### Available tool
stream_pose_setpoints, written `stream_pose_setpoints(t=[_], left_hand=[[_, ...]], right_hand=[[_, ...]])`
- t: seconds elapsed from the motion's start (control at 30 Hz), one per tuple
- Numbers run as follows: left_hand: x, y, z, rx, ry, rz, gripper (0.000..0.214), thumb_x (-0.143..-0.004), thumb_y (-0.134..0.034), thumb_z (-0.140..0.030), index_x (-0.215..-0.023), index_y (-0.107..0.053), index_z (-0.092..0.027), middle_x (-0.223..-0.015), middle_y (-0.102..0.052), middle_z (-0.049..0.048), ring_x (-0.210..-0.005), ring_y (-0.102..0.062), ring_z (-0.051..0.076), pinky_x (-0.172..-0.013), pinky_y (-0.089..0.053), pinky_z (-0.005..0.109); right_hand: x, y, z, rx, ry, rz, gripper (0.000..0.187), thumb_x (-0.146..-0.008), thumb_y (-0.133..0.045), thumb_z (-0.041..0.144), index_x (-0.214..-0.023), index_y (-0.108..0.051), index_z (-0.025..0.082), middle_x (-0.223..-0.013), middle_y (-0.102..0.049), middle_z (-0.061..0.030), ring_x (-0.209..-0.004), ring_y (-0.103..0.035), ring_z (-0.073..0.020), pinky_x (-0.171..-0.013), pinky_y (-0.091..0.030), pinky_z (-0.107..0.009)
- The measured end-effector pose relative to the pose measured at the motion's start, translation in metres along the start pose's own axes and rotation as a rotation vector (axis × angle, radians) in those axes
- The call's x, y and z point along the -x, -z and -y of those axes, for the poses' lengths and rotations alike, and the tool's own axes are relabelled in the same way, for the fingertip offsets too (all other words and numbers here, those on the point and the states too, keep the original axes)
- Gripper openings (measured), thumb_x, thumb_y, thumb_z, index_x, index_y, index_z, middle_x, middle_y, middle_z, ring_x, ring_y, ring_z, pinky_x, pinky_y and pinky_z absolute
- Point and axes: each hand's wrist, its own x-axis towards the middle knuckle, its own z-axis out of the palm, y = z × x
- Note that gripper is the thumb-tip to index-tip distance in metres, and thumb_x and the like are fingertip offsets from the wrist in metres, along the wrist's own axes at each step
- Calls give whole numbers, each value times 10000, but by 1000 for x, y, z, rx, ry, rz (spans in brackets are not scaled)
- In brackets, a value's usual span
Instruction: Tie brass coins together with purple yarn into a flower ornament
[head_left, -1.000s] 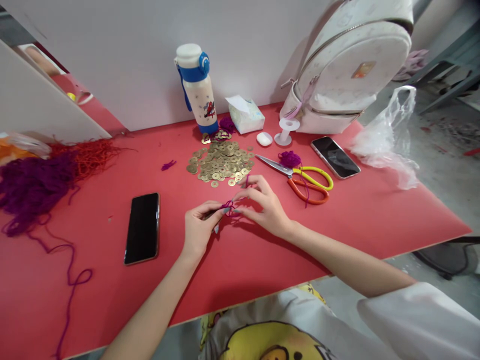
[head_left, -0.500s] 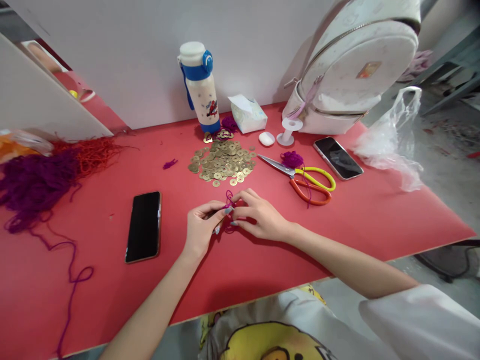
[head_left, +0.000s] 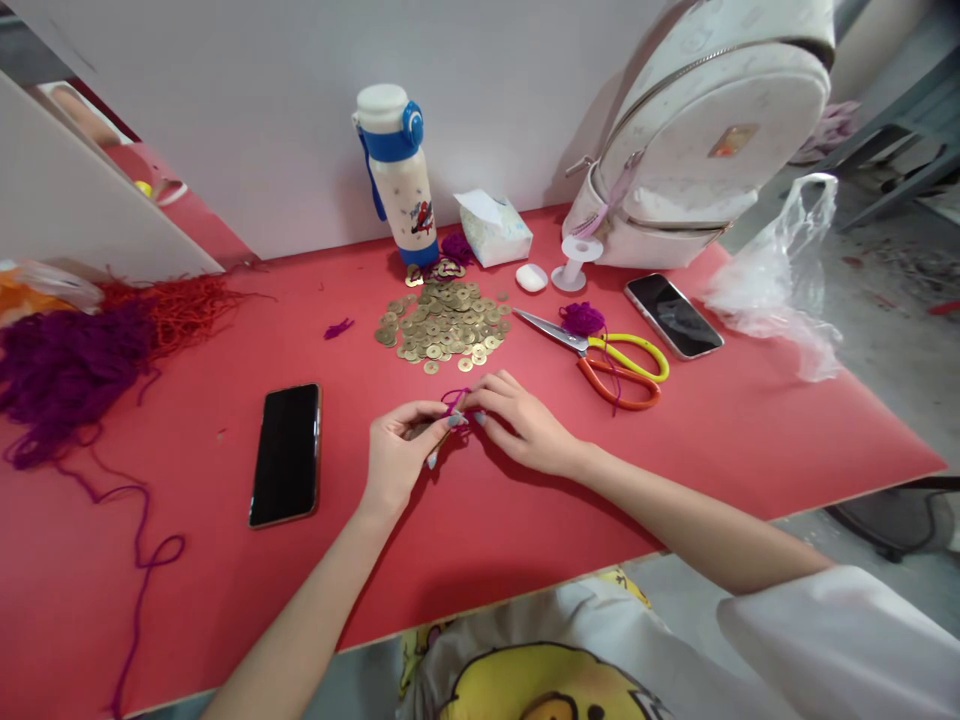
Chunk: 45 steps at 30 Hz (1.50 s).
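Close together over the red table, my two hands work on a short length of purple cord. My left hand is closed, thumb and forefinger pinching the cord; part of a flat brass-coloured piece seems to show beneath its fingers, mostly hidden. Fingertips of my right hand pinch the same cord from the right side. A loop of it stands up between the hands. Just beyond lies a heap of brass coins with holes. Scissors with one yellow and one orange handle lie to the right, a small purple cord bundle against them.
A black phone lies left of my hands, another phone at right. Purple yarn and red strands pile at far left. Behind stand a bottle, tissue pack, white spool and backpack.
My right hand has shifted slightly, its fingers more curled at the cord. The loop between my hands has become smaller and lower. My left hand keeps its pinch.
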Motion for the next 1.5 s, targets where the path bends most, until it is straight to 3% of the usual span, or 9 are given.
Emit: stream_pose_setpoints(t=[0.17, 0.37, 0.67, 0.87, 0.97, 1.1, 1.17, 1.37, 1.5], left_hand=[[2, -6, -3, -186, -55, 52, 182, -630, -828, -289, -712, -725, -163, -700, -721, 46, -605, -628, 142, -528, -503, 214], [4, -9, -5, -283, -73, 101, 178, -687, -757, -261, -757, -611, -187, -661, -669, 7, -588, -618, 138, -497, -459, 196], [6, -9, 1, -342, -144, 203, 79, -773, -700, -221, -829, -655, -188, -665, -648, -11, -639, -636, 130, -626, -498, 209], [5, -6, 2, -365, -173, 215, 84, -769, -709, -223, -792, -781, -187, -771, -755, 59, -664, -671, 168, -602, -524, 238], [5, -5, 1, -300, -102, 192, 117, -780, -708, -268, -803, -781, -179, -698, -745, 51, -549, -629, 141, -516, -500, 225], [3, -3, 1, -215, -44, 121, 176, -774, -729, -331, -786, -758, -157, -645, -729, 54, -443, -534, 105, -422, -447, 212], [1, -2, 1, -200, -52, 92, 185, -772, -735, -339, -763, -749, -155, -633, -719, 52, -427, -503, 94, -409, -433, 207], [1, 0, 0, -241, -98, 63, 157, -793, -719, -319, -741, -738, -172, -627, -698, 33, -508, -567, 113, -480, -467, 204], [0, 0, -1, -311, -141, 36, 180, -814, -687, -312, -709, -721, -170, -615, -680, 28, -502, -552, 118, -484, -458, 215]], right_hand=[[-2, 2, 0, -331, -93, -74, 224, -979, -468, 246, -1084, -657, 190, -1015, -645, -81, -970, -571, -213, -918, -476, -420], [-4, 1, -1, -854, -319, -115, 293, -856, -697, 454, -782, -616, 182, -766, -602, -3, -674, -582, -129, -649, -536, -292], [-6, 9, 1, -968, -309, -179, 360, -791, -759, 500, -736, -578, 194, -705, -625, 14, -637, -577, -110, -670, -537, -275], [-7, 14, -6, -653, -334, -290, 275, -884, -657, 459, -818, -633, 193, -753, -638, -17, -704, -611, -152, -715, -539, -314], [-9, 19, -12, -300, -272, -458, 143, -916, -609, 324, -971, -677, 210, -1058, -637, -85, -1005, -612, -219, -849, -535, -367], [-9, 23, -12, 9, -212, -616, 183, -896, -614, 233, -1077, -643, 240, -1345, -464, -122, -1312, -439, -288, -1011, -471, -472], [-7, 20, -9, 51, -133, -560, 112, -918, -591, 220, -1011, -651, 237, -1266, -526, -110, -1248, -488, -282, -1046, -433, -508], [0, -3, 0, 91, 12, -101, 128, -887, -693, 339, -938, -721, 225, -1200, -624, -100, -1138, -509, -268, -964, -484, -440], [2, -8, 2, 56, 23, -33, 123, -925, -646, 302, -899, -738, 225, -1152, -639, -90, -1071, -534, -234, -905, -501, -388]])
